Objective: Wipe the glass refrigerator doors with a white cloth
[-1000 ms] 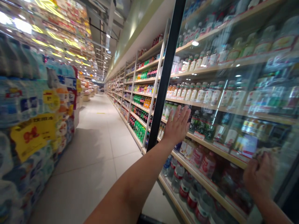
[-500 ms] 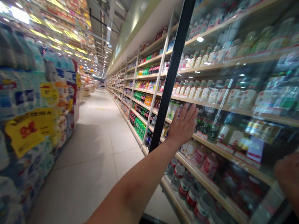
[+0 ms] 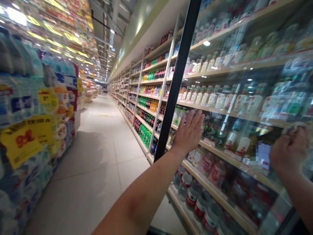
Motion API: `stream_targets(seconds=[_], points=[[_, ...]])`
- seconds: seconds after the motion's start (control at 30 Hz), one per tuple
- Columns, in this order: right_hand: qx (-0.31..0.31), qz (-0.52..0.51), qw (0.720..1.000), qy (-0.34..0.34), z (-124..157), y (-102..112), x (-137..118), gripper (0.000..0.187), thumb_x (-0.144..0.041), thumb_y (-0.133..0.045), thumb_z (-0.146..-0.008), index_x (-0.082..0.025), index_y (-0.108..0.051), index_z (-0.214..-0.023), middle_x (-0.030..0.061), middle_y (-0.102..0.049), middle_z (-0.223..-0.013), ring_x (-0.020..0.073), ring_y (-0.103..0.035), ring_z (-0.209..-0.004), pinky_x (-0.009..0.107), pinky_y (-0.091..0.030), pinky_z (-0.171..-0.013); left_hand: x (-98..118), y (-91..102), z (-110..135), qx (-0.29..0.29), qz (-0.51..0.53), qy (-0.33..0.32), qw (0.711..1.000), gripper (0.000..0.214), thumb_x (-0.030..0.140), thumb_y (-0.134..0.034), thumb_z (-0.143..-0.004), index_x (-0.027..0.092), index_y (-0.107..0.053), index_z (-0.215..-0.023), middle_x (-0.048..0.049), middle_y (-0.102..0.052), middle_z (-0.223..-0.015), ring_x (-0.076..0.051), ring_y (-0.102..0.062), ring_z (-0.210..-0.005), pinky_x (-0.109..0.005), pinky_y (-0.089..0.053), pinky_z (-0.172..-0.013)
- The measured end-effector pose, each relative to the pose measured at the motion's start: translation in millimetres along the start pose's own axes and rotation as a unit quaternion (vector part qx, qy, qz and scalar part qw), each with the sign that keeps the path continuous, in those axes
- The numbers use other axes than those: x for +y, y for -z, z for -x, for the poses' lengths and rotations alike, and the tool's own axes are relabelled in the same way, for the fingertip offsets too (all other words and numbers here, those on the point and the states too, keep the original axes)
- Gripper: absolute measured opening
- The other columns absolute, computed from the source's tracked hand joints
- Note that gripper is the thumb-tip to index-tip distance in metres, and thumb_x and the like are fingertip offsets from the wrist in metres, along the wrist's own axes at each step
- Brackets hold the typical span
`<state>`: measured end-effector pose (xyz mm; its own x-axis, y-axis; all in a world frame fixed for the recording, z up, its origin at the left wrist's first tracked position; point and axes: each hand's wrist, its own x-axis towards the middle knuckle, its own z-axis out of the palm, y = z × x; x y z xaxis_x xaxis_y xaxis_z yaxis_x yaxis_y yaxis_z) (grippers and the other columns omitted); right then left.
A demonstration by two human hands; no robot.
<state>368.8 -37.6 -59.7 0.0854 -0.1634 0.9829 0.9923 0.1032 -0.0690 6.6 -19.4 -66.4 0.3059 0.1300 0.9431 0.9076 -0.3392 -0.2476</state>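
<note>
My left hand (image 3: 188, 133) lies flat with fingers stretched out against a glass door, close to the door's black frame (image 3: 176, 89). At the right edge my right hand (image 3: 288, 151) is raised to the same glass, its fingers closed over a small whitish cloth or wipe (image 3: 295, 126), slightly blurred. Only part of the cloth shows past the fingers. Behind the pane stand shelves of drinks, with a row of white-labelled bottles (image 3: 221, 96) above my left hand and larger red-labelled bottles (image 3: 201, 205) at the bottom.
Long open shelves of soft drinks (image 3: 149, 109) run into the distance beyond the door frame. Stacked packs of water bottles (image 3: 21, 101) with a yellow price sign (image 3: 22, 140) stand on the left. A pale tiled aisle (image 3: 100, 153) runs between them.
My right hand has come up and inward over the glass from the lower right edge, bringing the whitish cloth into view. My left hand stays flat on the pane.
</note>
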Motion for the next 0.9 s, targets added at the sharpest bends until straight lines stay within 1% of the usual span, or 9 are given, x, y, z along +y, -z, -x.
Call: stream_targets(seconds=[0.07, 0.2, 0.27, 0.43, 0.5, 0.6, 0.67, 0.8, 0.9], points=[[-0.046, -0.044, 0.996, 0.062, 20.4, 4.1, -23.3, 0.057, -0.028, -0.047, -0.103, 0.002, -0.046, -0.151, 0.0317, -0.046, -0.151, 0.0375, -0.037, -0.149, 0.055, -0.034, -0.122, 0.7, 0.3, 0.1, 0.0, -0.002, 0.0, 1.0, 0.06, 0.035, -0.038, -0.108, 0.013, -0.026, -0.162, -0.0055, -0.021, -0.17, -0.03, -0.015, -0.158, -0.052, -0.023, -0.128], [-0.148, -0.12, 0.957, 0.219, 60.5, 16.1, -63.2, 0.049, -0.026, -0.052, -0.102, -0.013, -0.049, -0.15, 0.0202, -0.053, -0.15, 0.033, -0.044, -0.147, 0.054, -0.038, -0.122, 1.2, 0.9, 0.0, 0.007, -0.006, 0.0, 1.0, 0.06, 0.036, -0.038, -0.108, 0.012, -0.027, -0.162, -0.0056, -0.022, -0.17, -0.03, -0.016, -0.157, -0.052, -0.024, -0.128], [-0.147, -0.116, 0.959, 0.211, 54.4, 15.9, -66.1, 0.048, -0.027, -0.052, -0.103, -0.014, -0.051, -0.149, 0.0192, -0.053, -0.15, 0.0326, -0.044, -0.146, 0.054, -0.038, -0.122, 1.0, 1.1, -0.2, 0.004, -0.006, 0.0, 1.0, 0.06, 0.036, -0.037, -0.108, 0.013, -0.027, -0.162, -0.0055, -0.022, -0.17, -0.03, -0.015, -0.157, -0.052, -0.024, -0.128], [-0.071, -0.08, 0.986, 0.127, 32.2, 8.3, -65.1, 0.051, -0.028, -0.05, -0.103, -0.005, -0.05, -0.149, 0.0245, -0.046, -0.155, 0.0353, -0.04, -0.148, 0.056, -0.037, -0.122, 0.4, 0.8, 0.4, 0.005, -0.003, 0.0, 1.0, 0.06, 0.035, -0.038, -0.108, 0.012, -0.026, -0.162, -0.0057, -0.022, -0.17, -0.03, -0.015, -0.158, -0.052, -0.024, -0.128], [-0.103, -0.094, 0.977, 0.161, 49.2, 11.1, -74.0, 0.052, -0.025, -0.049, -0.103, -0.008, -0.046, -0.152, 0.0229, -0.046, -0.156, 0.0355, -0.04, -0.148, 0.059, -0.037, -0.121, 0.3, 0.4, 0.8, 0.007, -0.001, -0.002, 1.0, 0.061, 0.035, -0.038, -0.108, 0.012, -0.026, -0.162, -0.0056, -0.022, -0.17, -0.03, -0.016, -0.157, -0.052, -0.024, -0.128], [-0.173, -0.123, 0.939, 0.269, 77.9, 17.6, -87.7, 0.059, -0.019, -0.054, -0.101, -0.017, -0.038, -0.158, 0.0173, -0.048, -0.155, 0.0334, -0.041, -0.148, 0.057, -0.039, -0.121, -0.1, -0.8, 0.8, 0.003, -0.003, -0.002, 1.0, 0.062, 0.036, -0.041, -0.107, 0.012, -0.027, -0.162, -0.0052, -0.022, -0.17, -0.03, -0.016, -0.157, -0.052, -0.024, -0.128], [-0.185, -0.133, 0.925, 0.304, 80.7, 18.2, -93.0, 0.067, -0.015, -0.059, -0.099, -0.022, -0.034, -0.161, 0.0151, -0.05, -0.154, 0.0324, -0.044, -0.147, 0.054, -0.04, -0.121, -0.3, -2.0, 0.6, 0.008, -0.01, -0.002, 1.0, 0.063, 0.037, -0.043, -0.106, 0.013, -0.027, -0.162, -0.005, -0.023, -0.17, -0.03, -0.017, -0.157, -0.052, -0.025, -0.128], [-0.132, -0.123, 0.951, 0.253, 64.2, 10.8, -101.9, 0.074, -0.011, -0.061, -0.096, -0.025, -0.031, -0.162, 0.0152, -0.048, -0.156, 0.0335, -0.046, -0.145, 0.055, -0.042, -0.119, 0.1, -3.2, 0.5, 0.019, -0.025, -0.001, 1.0, 0.063, 0.038, -0.045, -0.106, 0.013, -0.029, -0.161, -0.0048, -0.025, -0.169, -0.029, -0.02, -0.156, -0.052, -0.026, -0.127], [-0.119, -0.117, 0.955, 0.246, 73.6, 9.1, -111.1, 0.075, -0.011, -0.061, -0.096, -0.023, -0.03, -0.163, 0.0157, -0.045, -0.158, 0.0352, -0.042, -0.147, 0.057, -0.04, -0.12, 0.9, -2.8, 0.8, 0.02, -0.032, -0.001, 0.999, 0.063, 0.038, -0.044, -0.106, 0.013, -0.031, -0.161, -0.0046, -0.025, -0.169, -0.029, -0.02, -0.156, -0.051, -0.026, -0.127]])
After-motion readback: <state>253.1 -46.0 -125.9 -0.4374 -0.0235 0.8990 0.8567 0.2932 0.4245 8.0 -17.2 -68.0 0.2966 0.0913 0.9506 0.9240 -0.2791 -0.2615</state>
